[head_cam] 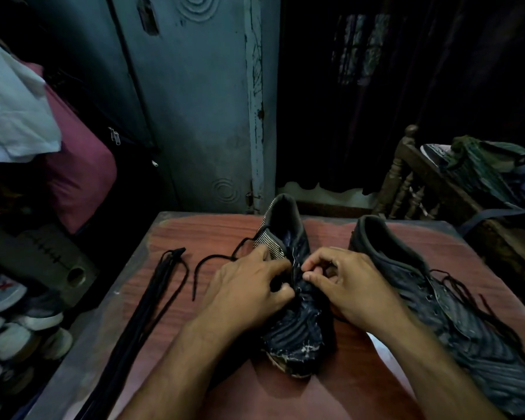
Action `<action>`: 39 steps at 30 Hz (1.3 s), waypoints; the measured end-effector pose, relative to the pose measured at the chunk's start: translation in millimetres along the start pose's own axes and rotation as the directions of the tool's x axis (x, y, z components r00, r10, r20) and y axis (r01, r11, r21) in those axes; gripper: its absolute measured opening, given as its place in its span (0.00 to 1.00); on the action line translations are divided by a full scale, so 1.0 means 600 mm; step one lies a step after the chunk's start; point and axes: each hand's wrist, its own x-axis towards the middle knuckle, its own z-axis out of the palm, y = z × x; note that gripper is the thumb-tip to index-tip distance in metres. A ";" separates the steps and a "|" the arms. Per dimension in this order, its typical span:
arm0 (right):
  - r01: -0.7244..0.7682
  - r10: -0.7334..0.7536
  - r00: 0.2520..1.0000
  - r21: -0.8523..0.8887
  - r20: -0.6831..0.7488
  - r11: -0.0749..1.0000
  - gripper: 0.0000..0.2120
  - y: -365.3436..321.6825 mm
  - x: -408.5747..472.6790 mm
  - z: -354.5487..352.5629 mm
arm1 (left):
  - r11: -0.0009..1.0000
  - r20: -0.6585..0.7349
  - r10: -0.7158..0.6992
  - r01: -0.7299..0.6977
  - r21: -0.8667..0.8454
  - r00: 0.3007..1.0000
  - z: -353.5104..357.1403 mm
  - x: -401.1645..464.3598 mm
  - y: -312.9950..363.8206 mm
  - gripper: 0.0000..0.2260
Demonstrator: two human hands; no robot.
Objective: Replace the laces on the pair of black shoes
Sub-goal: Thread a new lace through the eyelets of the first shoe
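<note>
Two worn black shoes stand on a reddish wooden table. The left shoe is in the middle with its toe toward me. My left hand grips its left side at the eyelets. My right hand pinches something small at the lacing area, thumb against fingertips. A black lace trails from this shoe out to the left across the table. The right shoe lies to the right with its lace loose over its upper. A bundle of black laces lies stretched along the table's left edge.
A grey-blue metal cupboard stands behind the table. Several shoes are stacked on the floor at left under a maroon bag. A wooden bed frame with clothes sits at the right.
</note>
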 end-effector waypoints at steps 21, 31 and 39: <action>-0.026 0.026 1.000 -0.039 -0.008 0.999 0.06 -0.010 -0.002 -0.007 | 0.856 -0.403 -0.220 -0.023 -0.517 0.889 0.014 0.012 -0.037 0.19; -0.013 0.010 0.999 -0.086 -0.041 0.996 0.06 -0.007 -0.003 0.015 | 0.916 -0.451 -0.171 -0.027 -0.400 0.876 0.025 0.024 -0.064 0.08; -0.015 0.003 0.991 -0.090 -0.130 0.996 0.05 -0.002 -0.007 0.040 | 0.808 -0.463 -0.087 -0.210 -0.551 0.882 -0.052 -0.050 0.003 0.03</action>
